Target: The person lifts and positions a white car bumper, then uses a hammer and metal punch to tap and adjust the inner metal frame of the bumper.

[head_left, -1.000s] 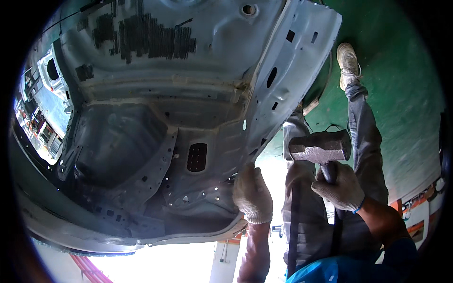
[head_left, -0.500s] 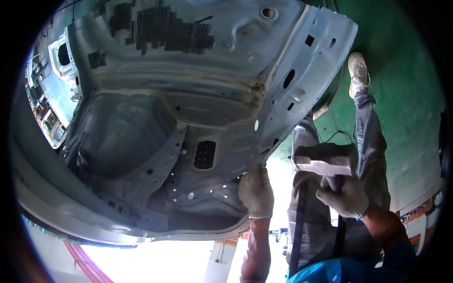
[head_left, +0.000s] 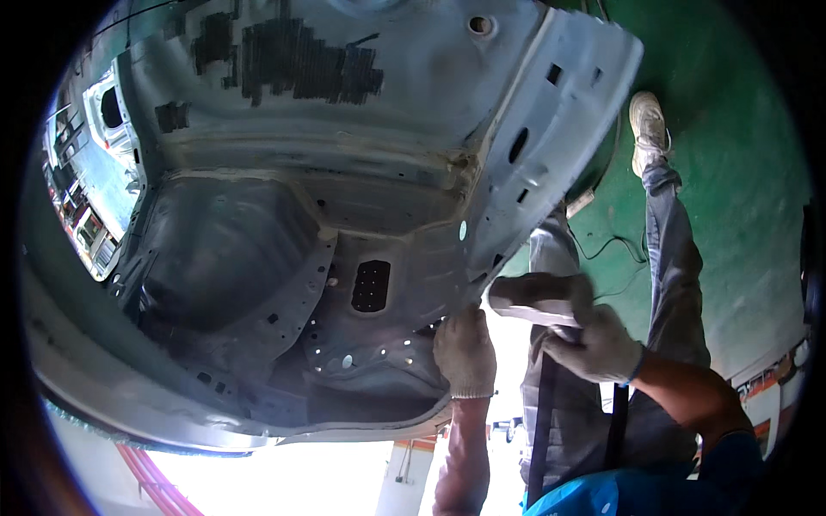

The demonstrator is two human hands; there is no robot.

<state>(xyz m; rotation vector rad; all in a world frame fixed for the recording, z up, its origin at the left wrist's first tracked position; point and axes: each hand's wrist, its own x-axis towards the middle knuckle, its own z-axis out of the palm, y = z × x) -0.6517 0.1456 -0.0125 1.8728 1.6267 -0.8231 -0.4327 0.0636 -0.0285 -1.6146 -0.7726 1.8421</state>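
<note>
A grey sheet-metal car body shell (head_left: pixel 327 224) fills the left and middle of the view, seen from its underside. My left hand (head_left: pixel 465 351), in a light work glove, presses against the shell's lower right edge beside a dark perforated opening (head_left: pixel 371 285). My right hand (head_left: pixel 594 346), also gloved, grips the handle of a hammer whose grey head (head_left: pixel 535 297) is blurred and lies close to the shell's edge, just right of my left hand.
My grey-trousered legs (head_left: pixel 671 249) and a light shoe (head_left: pixel 647 129) stretch over a green floor (head_left: pixel 740 172). A thin cable (head_left: pixel 611 249) lies on the floor. Black patches (head_left: pixel 292 64) mark the shell's upper panel.
The hammer head has swung left toward the shell's edge and now blurs. My left hand stays on the shell. The view has shifted slightly.
</note>
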